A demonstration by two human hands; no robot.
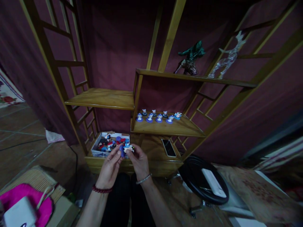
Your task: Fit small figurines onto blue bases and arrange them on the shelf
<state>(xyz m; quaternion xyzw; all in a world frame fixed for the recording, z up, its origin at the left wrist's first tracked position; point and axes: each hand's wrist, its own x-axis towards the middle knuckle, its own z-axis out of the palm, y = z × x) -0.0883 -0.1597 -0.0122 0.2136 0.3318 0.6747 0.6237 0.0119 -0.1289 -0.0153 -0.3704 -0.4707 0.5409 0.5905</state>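
Observation:
In front of the box, my left hand (112,165) and my right hand (139,161) are together around one small toy figurine (128,148), white with blue. The left fingers pinch its round purple base (122,151), which is turned on edge. My right thumb and fingers close on the figure's body. Whether base and body are joined cannot be made out. Just behind the hands, an open white cardboard box (94,152) holds a jumble of red, black, blue and purple figurines (107,143).
Several small figurines (159,118) stand in two rows on the middle wooden shelf (165,127). A phone (169,148) lies on the lower board. Higher up are a green statue (192,56) and a clear deer ornament (226,60). A black stool (203,179) is at right.

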